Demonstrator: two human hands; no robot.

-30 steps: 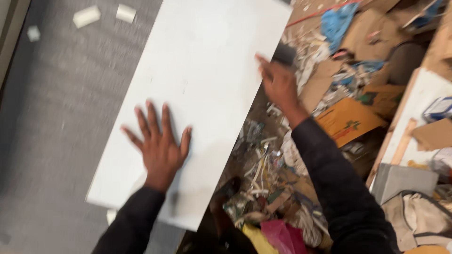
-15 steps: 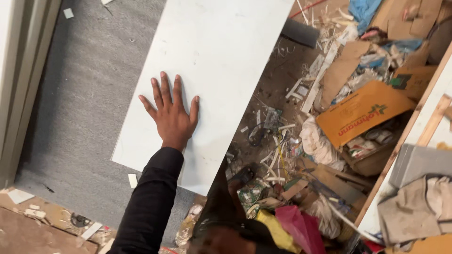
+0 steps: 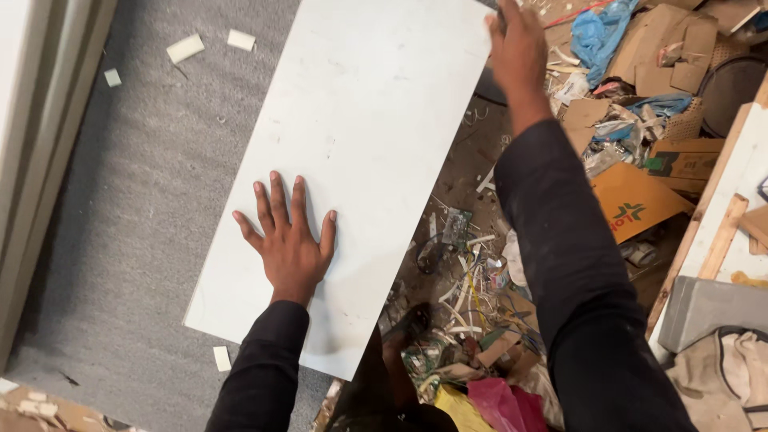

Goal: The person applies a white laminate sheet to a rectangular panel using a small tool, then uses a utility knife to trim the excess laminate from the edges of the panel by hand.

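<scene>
A long white rectangular tile [image 3: 360, 136] lies over grey carpet, its right edge above a heap of debris. My left hand [image 3: 288, 240] rests flat on the tile's near part, fingers spread. My right hand [image 3: 518, 44] reaches forward and grips the tile's far right edge near the corner, fingers curled over it. Both arms wear dark sleeves.
Grey carpet [image 3: 136, 200] with small white chips [image 3: 186, 48] lies to the left, bordered by a pale frame [image 3: 32, 160]. To the right is a rubble heap [image 3: 472, 296] of wires, cardboard [image 3: 636, 200], blue plastic [image 3: 596, 32] and a white board [image 3: 740, 184].
My right hand, out of view half a second ago, has come back onto the tile's far right edge. The view has shifted; the left hand stays flat on the tile.
</scene>
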